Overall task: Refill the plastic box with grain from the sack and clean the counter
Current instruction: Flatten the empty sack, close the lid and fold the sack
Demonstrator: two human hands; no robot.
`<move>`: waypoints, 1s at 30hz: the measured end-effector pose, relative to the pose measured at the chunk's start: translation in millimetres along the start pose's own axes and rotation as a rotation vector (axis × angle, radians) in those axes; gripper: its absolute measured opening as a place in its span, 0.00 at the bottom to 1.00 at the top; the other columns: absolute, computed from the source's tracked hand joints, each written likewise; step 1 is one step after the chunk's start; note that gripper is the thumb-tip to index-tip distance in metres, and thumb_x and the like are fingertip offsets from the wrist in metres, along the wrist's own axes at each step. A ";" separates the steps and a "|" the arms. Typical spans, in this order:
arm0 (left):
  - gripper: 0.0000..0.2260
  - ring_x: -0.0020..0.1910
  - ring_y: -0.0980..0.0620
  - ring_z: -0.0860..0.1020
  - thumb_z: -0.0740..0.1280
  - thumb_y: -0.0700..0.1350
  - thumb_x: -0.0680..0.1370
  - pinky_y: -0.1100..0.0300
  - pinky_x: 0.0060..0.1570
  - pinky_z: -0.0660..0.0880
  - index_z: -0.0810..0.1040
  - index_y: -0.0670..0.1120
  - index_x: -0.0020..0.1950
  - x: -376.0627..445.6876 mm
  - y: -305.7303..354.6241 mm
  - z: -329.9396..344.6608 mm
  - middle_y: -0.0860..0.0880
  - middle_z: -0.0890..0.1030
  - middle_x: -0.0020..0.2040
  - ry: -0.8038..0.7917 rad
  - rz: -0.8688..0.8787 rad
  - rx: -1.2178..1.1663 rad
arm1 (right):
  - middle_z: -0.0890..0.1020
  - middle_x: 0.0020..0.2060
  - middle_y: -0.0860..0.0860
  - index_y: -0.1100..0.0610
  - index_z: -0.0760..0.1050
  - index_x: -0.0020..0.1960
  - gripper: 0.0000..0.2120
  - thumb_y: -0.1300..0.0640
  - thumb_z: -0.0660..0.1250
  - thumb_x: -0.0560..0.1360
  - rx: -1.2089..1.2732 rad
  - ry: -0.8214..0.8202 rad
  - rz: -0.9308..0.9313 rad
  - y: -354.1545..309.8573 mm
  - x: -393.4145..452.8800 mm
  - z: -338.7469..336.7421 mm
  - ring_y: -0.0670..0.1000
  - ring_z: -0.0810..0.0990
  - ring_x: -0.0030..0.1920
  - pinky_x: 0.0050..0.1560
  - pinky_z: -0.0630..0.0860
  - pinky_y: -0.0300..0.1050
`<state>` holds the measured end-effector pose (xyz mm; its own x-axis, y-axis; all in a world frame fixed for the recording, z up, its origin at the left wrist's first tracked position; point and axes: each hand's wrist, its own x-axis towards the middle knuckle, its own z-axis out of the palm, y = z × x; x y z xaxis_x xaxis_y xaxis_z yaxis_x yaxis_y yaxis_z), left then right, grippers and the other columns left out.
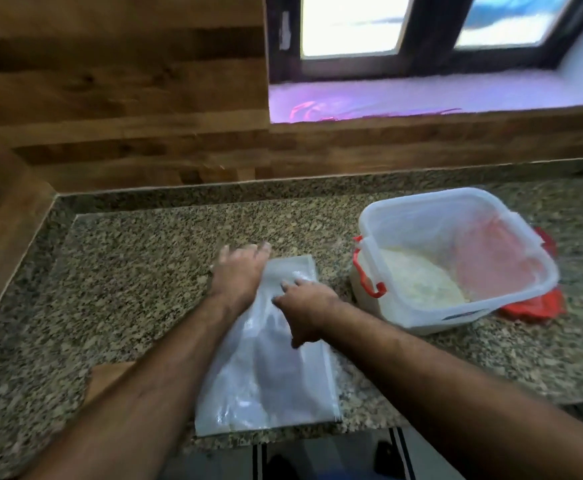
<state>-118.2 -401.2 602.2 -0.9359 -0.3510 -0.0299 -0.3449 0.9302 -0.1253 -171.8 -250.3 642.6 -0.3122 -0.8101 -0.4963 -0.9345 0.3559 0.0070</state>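
A flat, see-through plastic sack (272, 379) lies on the granite counter (127, 289), reaching from the front edge toward the middle. My left hand (239, 271) rests palm down on its far left corner, fingers spread. My right hand (305, 311) presses on the sack just to the right, fingers stretched out. To the right stands a clear plastic box (490, 306) with red clip handles, lid off, holding a low heap of white grain (418, 282) in its near left part.
A red lid or cloth (539, 306) sticks out from under the box on its right. Wood-panelled walls close the counter at the back and left. A window sill (421, 98) sits above the back wall. The counter's front edge runs just below the sack.
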 end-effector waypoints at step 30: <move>0.27 0.53 0.60 0.82 0.76 0.72 0.68 0.63 0.55 0.74 0.88 0.57 0.59 37.2 329.0 -110.2 0.61 0.88 0.54 -0.097 0.262 -0.502 | 0.85 0.60 0.45 0.45 0.81 0.64 0.18 0.41 0.74 0.76 0.448 0.256 0.516 400.4 -182.4 203.3 0.51 0.83 0.61 0.60 0.80 0.47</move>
<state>-274.4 -96.4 669.1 -0.9920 -0.0880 -0.0903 -0.1162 0.9161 0.3836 -454.2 134.6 559.5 -0.7758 -0.5516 -0.3064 -0.5148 0.8341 -0.1981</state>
